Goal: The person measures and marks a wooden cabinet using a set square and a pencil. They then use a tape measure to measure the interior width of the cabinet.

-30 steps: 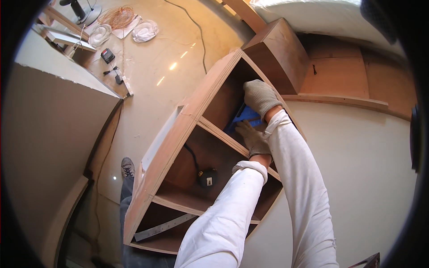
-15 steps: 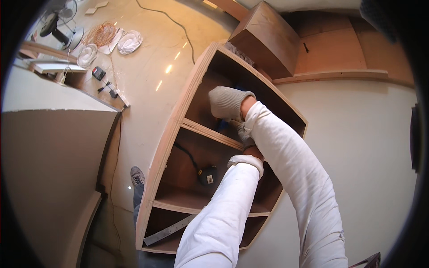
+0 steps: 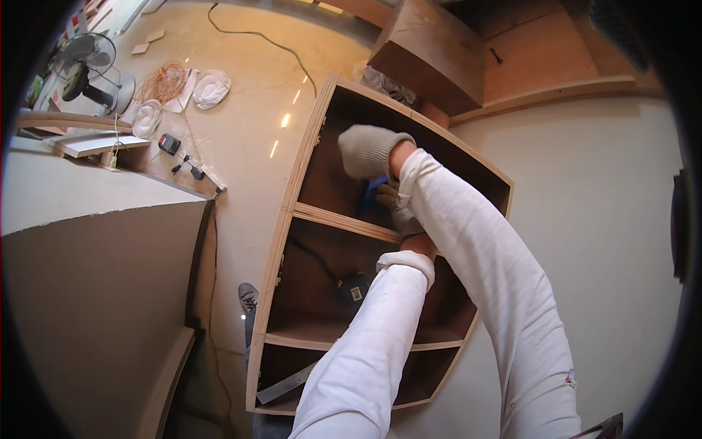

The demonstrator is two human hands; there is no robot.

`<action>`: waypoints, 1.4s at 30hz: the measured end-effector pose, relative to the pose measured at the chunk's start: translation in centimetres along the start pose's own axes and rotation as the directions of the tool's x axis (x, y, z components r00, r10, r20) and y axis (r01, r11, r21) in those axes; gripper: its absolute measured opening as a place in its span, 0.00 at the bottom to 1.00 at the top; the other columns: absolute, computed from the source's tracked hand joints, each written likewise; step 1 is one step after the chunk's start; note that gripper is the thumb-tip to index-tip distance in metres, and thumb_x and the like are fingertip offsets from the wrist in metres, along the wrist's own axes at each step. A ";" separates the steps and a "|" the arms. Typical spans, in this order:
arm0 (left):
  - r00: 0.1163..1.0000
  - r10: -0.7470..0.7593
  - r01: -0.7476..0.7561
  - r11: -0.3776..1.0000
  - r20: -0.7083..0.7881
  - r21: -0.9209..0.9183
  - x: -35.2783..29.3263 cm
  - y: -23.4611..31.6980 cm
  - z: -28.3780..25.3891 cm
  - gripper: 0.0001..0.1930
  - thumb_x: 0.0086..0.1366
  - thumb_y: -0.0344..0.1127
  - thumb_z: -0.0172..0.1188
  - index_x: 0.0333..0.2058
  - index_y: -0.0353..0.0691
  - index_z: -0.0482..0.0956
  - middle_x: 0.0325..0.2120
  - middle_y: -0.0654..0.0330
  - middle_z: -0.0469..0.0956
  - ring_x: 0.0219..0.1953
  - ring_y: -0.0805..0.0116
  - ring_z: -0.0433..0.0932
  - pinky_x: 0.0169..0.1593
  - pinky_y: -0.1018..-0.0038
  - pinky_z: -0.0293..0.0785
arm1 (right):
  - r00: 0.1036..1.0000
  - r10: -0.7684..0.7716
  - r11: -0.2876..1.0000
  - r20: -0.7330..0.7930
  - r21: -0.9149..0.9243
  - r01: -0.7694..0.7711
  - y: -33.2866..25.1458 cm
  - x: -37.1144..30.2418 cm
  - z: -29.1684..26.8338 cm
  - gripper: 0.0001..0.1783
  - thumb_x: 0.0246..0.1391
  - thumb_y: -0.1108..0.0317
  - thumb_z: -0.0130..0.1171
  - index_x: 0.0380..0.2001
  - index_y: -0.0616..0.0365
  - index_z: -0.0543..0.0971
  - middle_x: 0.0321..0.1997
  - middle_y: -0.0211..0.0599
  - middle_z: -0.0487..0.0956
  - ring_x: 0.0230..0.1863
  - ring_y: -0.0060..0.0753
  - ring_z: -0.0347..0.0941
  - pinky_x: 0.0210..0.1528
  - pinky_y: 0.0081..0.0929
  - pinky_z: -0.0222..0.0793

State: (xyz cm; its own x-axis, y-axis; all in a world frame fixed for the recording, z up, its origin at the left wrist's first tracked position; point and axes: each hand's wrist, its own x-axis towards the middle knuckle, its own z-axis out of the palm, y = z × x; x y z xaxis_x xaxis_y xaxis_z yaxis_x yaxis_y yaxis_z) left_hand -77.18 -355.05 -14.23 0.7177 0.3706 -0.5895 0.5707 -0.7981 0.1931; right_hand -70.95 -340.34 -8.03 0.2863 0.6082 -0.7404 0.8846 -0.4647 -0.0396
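Observation:
Both hands reach into the top compartment of an open wooden cabinet (image 3: 292, 168) with dark brown inner faces and pale plywood edges. My right hand (image 3: 371, 151), in a grey knit glove, is closed in a fist above the other; what it holds is hidden. Below it my gloved left hand (image 3: 398, 211) has its fingers curled against a blue object (image 3: 374, 193), mostly covered by the hands. One compartment down lies a black rounded case (image 3: 354, 288) with a dark strap or cord. A metal ruler (image 3: 288, 383) slants across the lowest compartment.
A brown box-shaped wooden piece (image 3: 431, 58) stands beyond the cabinet. On the floor at left are a fan (image 3: 91, 84), orange coiled wire (image 3: 162, 79), white bundles (image 3: 211, 88) and a charger (image 3: 169, 143). A large grey-sided panel (image 3: 102, 293) rises at left; a shoe (image 3: 248, 297) shows beside the cabinet.
The view has shifted, so the cabinet's lower part sits farther right. My right hand has risen slightly inside the compartment, and more of the blue object and of my left fingers shows.

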 end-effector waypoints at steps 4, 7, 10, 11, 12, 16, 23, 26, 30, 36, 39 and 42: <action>0.998 0.042 -0.043 0.999 0.050 0.007 -0.4 0.7 0.5 0.28 0.75 0.48 0.44 0.67 0.40 0.69 0.68 0.44 0.63 0.68 0.37 0.61 0.65 0.42 0.60 | 0.965 -0.209 0.953 0.160 -0.187 0.238 0.0 -1.5 2.6 0.10 0.46 0.70 0.65 0.32 0.60 0.89 0.39 0.54 0.86 0.44 0.51 0.85 0.49 0.40 0.81; 0.998 0.041 -0.041 0.999 0.049 0.004 -0.3 0.3 0.0 0.27 0.75 0.48 0.45 0.67 0.41 0.70 0.68 0.44 0.64 0.67 0.37 0.62 0.65 0.42 0.61 | 1.000 0.001 1.000 -0.025 0.022 0.000 0.9 -1.1 1.4 0.11 0.45 0.68 0.66 0.33 0.59 0.90 0.40 0.54 0.86 0.46 0.52 0.85 0.49 0.40 0.81; 0.998 0.050 -0.050 0.999 0.045 -0.003 -0.3 0.6 -0.3 0.27 0.75 0.47 0.46 0.66 0.41 0.71 0.67 0.44 0.64 0.67 0.37 0.63 0.64 0.42 0.62 | 0.992 0.088 0.993 -0.088 -0.069 -0.094 3.2 0.6 -0.2 0.13 0.47 0.66 0.65 0.36 0.58 0.90 0.42 0.53 0.86 0.46 0.52 0.85 0.48 0.41 0.81; 0.998 0.043 -0.043 0.999 0.043 0.000 -0.1 0.5 -0.5 0.27 0.75 0.47 0.46 0.66 0.41 0.71 0.67 0.44 0.65 0.66 0.37 0.63 0.64 0.42 0.62 | 0.971 0.071 0.990 -0.230 -0.103 -0.097 3.3 1.2 0.0 0.13 0.48 0.66 0.65 0.36 0.57 0.90 0.42 0.53 0.86 0.46 0.52 0.85 0.48 0.41 0.81; 0.998 0.036 -0.036 0.999 0.042 -0.001 0.0 0.4 -0.6 0.27 0.75 0.47 0.47 0.66 0.41 0.71 0.67 0.44 0.65 0.66 0.37 0.64 0.64 0.43 0.63 | 0.947 0.056 0.987 -0.317 -0.127 -0.101 3.4 1.5 0.5 0.11 0.52 0.67 0.63 0.36 0.57 0.89 0.42 0.50 0.87 0.45 0.52 0.85 0.45 0.44 0.82; 0.998 0.043 -0.043 0.999 0.049 0.000 -0.4 0.2 -0.3 0.26 0.74 0.46 0.48 0.66 0.41 0.72 0.66 0.45 0.66 0.65 0.37 0.65 0.64 0.43 0.64 | 0.882 0.146 0.962 -0.448 -0.144 -0.233 3.3 1.3 2.7 0.11 0.56 0.70 0.59 0.37 0.54 0.90 0.39 0.45 0.88 0.44 0.50 0.86 0.39 0.46 0.83; 0.998 0.034 -0.035 0.999 0.058 0.004 -1.0 -0.1 -1.3 0.25 0.74 0.45 0.49 0.65 0.42 0.74 0.65 0.45 0.67 0.64 0.38 0.67 0.63 0.44 0.66 | 0.953 0.100 0.994 -0.286 -0.003 -0.105 -0.6 -3.9 2.3 0.12 0.50 0.69 0.60 0.34 0.58 0.89 0.39 0.51 0.87 0.43 0.55 0.85 0.43 0.44 0.82; 0.996 0.031 -0.032 0.999 0.079 0.009 -0.5 -0.5 -1.5 0.25 0.74 0.45 0.50 0.64 0.42 0.74 0.64 0.45 0.68 0.63 0.38 0.68 0.62 0.44 0.67 | 0.844 0.339 0.934 -0.417 0.256 -0.249 -2.4 -9.8 1.1 0.13 0.51 0.69 0.56 0.35 0.54 0.88 0.37 0.53 0.85 0.40 0.57 0.84 0.42 0.45 0.81; 0.995 0.035 -0.037 0.999 0.091 0.024 -0.6 -0.1 -2.1 0.24 0.73 0.45 0.51 0.64 0.42 0.75 0.64 0.45 0.69 0.62 0.38 0.69 0.62 0.44 0.68 | 0.153 0.576 0.817 -0.803 0.568 -0.098 -0.1 -19.9 9.4 0.09 0.60 0.67 0.61 0.41 0.55 0.85 0.38 0.41 0.86 0.36 0.49 0.84 0.41 0.39 0.79; 0.999 -0.012 0.014 0.998 -0.045 0.062 -0.2 0.4 -1.6 0.19 0.69 0.41 0.59 0.55 0.42 0.83 0.62 0.46 0.72 0.60 0.41 0.74 0.58 0.45 0.71 | 0.197 0.849 0.526 -0.489 0.813 -0.250 6.4 -26.5 24.3 0.11 0.62 0.65 0.60 0.44 0.56 0.85 0.40 0.46 0.86 0.41 0.51 0.83 0.51 0.43 0.76; 0.998 0.055 -0.052 0.995 -0.043 0.082 0.1 -0.1 -1.7 0.17 0.68 0.40 0.61 0.53 0.42 0.85 0.61 0.46 0.74 0.59 0.45 0.77 0.55 0.48 0.76 | 0.185 0.785 0.612 -0.591 0.697 -0.373 8.0 -24.5 27.3 0.12 0.63 0.60 0.58 0.41 0.53 0.85 0.36 0.44 0.86 0.37 0.52 0.83 0.52 0.41 0.75; 0.979 0.192 -0.184 0.977 -0.067 0.110 0.1 -0.9 -2.3 0.15 0.68 0.39 0.60 0.50 0.42 0.85 0.55 0.48 0.78 0.55 0.49 0.80 0.51 0.55 0.80 | 0.171 0.910 0.415 -0.378 0.842 -0.344 7.3 -21.2 25.0 0.12 0.64 0.58 0.57 0.39 0.51 0.85 0.32 0.45 0.86 0.38 0.51 0.84 0.46 0.45 0.78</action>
State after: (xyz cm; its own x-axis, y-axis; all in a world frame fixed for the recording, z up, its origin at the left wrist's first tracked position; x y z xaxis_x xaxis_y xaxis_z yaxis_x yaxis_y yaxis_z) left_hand -76.70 -353.21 -12.62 0.8389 0.2413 -0.4879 0.3813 -0.9002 0.2104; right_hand -79.79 -372.73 -9.37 0.9930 -0.0757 0.0909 -0.0420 -0.9442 -0.3267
